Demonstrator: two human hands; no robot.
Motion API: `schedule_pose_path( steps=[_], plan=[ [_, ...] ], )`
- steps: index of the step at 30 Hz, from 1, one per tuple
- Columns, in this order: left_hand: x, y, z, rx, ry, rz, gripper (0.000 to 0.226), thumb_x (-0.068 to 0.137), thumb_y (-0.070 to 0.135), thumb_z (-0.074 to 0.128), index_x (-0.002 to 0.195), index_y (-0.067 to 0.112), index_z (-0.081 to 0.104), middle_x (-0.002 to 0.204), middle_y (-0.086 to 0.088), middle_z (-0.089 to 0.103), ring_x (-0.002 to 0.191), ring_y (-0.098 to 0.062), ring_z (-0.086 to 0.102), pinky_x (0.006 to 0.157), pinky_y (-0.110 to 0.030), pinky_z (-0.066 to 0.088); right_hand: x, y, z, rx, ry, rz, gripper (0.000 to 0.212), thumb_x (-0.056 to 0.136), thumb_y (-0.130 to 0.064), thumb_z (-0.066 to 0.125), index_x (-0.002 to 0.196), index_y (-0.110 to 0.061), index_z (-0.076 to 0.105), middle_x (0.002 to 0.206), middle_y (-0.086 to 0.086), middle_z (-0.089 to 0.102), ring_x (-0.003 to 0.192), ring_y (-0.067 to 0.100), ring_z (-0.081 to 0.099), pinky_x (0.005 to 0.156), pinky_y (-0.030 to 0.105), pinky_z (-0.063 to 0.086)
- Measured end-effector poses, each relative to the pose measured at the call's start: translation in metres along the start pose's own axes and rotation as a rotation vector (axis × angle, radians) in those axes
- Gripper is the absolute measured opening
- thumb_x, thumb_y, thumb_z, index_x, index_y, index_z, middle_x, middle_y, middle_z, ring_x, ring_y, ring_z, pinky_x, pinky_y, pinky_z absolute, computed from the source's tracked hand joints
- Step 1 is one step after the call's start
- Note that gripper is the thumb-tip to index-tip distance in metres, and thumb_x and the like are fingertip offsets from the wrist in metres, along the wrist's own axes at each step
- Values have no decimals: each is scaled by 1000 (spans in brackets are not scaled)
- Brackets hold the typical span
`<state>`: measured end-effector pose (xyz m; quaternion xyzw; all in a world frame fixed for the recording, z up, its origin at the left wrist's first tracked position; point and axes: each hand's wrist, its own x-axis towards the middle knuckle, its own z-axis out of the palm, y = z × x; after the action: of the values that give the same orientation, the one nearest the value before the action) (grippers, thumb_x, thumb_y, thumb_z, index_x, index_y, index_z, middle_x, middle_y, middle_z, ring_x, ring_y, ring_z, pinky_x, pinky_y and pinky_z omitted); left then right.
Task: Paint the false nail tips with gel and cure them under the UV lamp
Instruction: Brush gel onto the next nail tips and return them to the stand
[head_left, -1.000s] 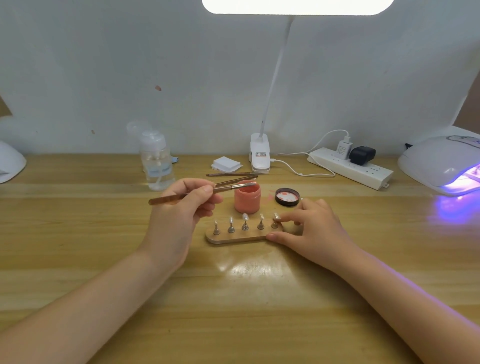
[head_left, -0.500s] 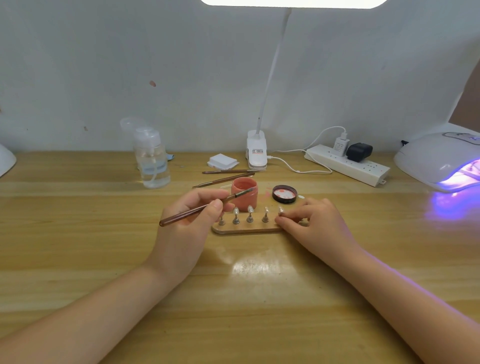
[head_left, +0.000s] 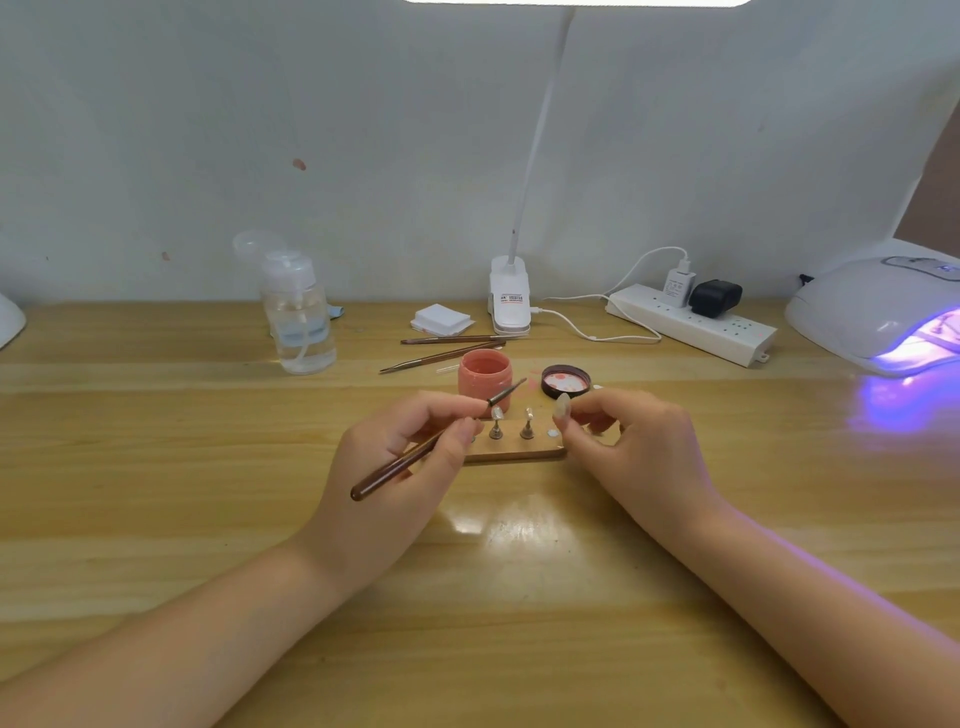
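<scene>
Left hand (head_left: 400, 467): my fingers pinch the brush (head_left: 431, 447). Right hand (head_left: 639, 447): my fingers pinch one nail tip (head_left: 562, 404), lifted above the wooden holder (head_left: 519, 451).

Your right hand (head_left: 639, 447) has left the right end of the wooden stand (head_left: 519, 451) and now pinches one nail tip (head_left: 562, 404) on its peg, lifted just above that end; a bare round socket (head_left: 553, 432) shows on the stand where it stood. Your left hand (head_left: 400, 467) has drawn the brush (head_left: 431, 444) back from the pink gel jar (head_left: 484, 378); its bristle end now sits in front of the jar, just above the stand's remaining tips.
</scene>
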<state>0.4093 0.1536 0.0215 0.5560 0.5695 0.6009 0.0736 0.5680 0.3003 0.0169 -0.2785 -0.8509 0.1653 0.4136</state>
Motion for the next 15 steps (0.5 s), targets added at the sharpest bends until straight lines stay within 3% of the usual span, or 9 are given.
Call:
schedule_pose_path(
  steps=[2,5,12,15],
  plan=[
    [-2,2,3,31,-4,27,18,89,28,61,104,22,69,92,7,73,91,-14,68,77,-22,52,1,2,1,137,-10,105,3,82,-17,75,82,-19,76,71,-14,68,67,6,57,64,17,42],
    [-3,4,9,103,-17,83,22,87,33,57,102,22,69,92,8,73,91,-12,68,79,-23,53,2,2,3,182,9,122,6,81,-16,76,87,-18,77,70,-14,66,65,1,54,61,9,38],
    [-2,3,13,186,17,127,17,90,23,63,103,16,71,93,7,72,88,-8,67,78,-21,50,1,0,5,146,36,11,11,79,-12,77,90,-12,77,77,0,72,66,12,59,63,18,45],
    [-2,3,14,201,11,121,18,88,19,61,103,15,71,93,7,72,89,-8,66,78,-21,50,1,1,5,131,29,7,11,80,-13,77,90,-12,77,78,-1,71,66,9,58,63,13,41]
  ],
)
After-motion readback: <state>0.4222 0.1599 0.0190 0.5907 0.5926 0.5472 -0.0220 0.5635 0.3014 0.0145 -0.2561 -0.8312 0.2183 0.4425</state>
